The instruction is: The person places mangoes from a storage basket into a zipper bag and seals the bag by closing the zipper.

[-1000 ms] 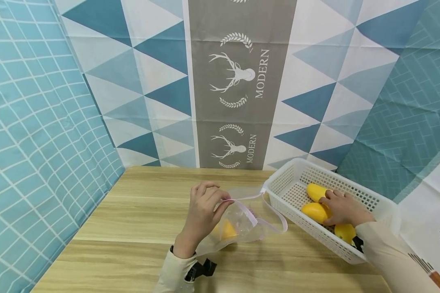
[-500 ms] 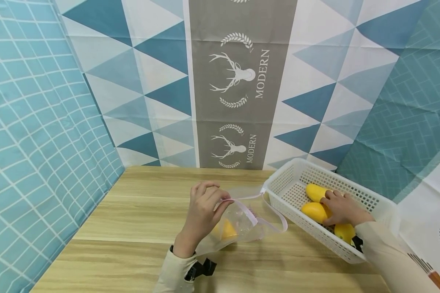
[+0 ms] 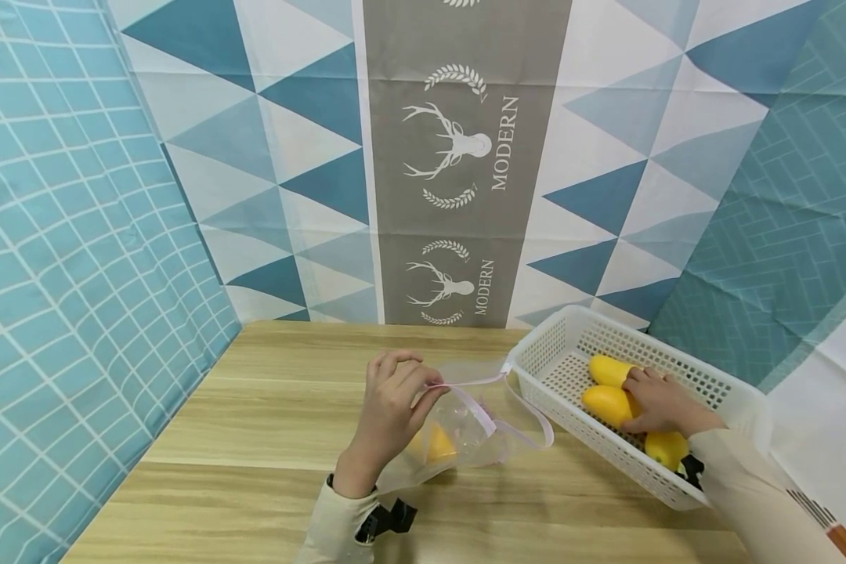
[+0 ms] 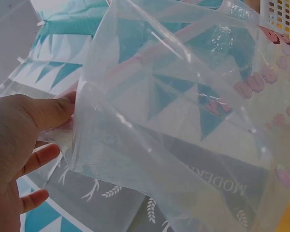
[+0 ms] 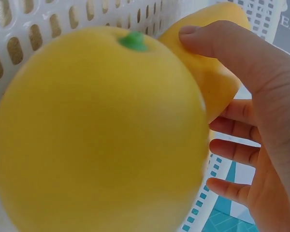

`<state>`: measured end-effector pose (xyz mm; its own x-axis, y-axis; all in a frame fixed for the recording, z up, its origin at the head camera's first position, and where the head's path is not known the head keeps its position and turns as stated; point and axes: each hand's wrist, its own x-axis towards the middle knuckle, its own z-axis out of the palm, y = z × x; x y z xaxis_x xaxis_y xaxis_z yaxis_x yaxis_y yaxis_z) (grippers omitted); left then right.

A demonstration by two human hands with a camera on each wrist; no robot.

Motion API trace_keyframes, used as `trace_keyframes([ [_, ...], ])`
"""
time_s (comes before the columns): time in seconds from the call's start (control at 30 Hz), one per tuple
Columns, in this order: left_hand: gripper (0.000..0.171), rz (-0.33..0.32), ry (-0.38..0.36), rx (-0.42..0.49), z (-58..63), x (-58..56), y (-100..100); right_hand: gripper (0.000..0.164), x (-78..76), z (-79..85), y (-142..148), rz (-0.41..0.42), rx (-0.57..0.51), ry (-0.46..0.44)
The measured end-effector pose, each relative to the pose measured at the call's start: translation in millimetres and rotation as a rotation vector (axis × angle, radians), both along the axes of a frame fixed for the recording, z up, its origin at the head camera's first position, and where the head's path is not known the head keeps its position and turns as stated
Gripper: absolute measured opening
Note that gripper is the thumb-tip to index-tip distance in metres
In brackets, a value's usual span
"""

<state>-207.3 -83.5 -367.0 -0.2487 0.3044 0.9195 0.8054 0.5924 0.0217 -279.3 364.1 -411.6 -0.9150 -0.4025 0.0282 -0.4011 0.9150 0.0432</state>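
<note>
My left hand [image 3: 398,399] pinches the pink-edged rim of a clear plastic zip bag [image 4: 174,121] between thumb and fingers. The bag's mouth gapes toward the right, and an orange-yellow fruit [image 3: 440,445] shows through its side. Inside a white basket [image 3: 606,447], my right hand [image 3: 659,401] grips a yellow mango [image 3: 608,404], thumb on its near side and fingertips curled beyond it in the right wrist view. Behind that lies another mango [image 3: 608,370], partly covered by the hand. A rounder yellow fruit [image 5: 96,125] with a green stem sits in front, close to the right wrist.
The basket stands at the right of the wooden table [image 3: 268,439], its left corner close to the bag's mouth. A patterned cloth wall [image 3: 458,196] rises behind the table, and a blue checked cloth [image 3: 77,274] borders its left side.
My right hand and the gripped mango have shifted very slightly to the right within the basket. The left hand and the bag stay as they were.
</note>
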Motion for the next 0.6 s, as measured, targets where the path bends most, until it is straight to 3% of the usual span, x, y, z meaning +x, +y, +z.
trace_keyframes([
  [0.33, 0.014, 0.007, -0.003, -0.007, 0.0, 0.2, 1, 0.062, 4.2, 2.3, 4, -0.006, -0.056, 0.083],
  [0.6, 0.014, 0.004, -0.018, -0.009, -0.2, 0.8, 1, 0.066, 7.0, 16.6, 5, -0.043, -0.148, 0.052],
])
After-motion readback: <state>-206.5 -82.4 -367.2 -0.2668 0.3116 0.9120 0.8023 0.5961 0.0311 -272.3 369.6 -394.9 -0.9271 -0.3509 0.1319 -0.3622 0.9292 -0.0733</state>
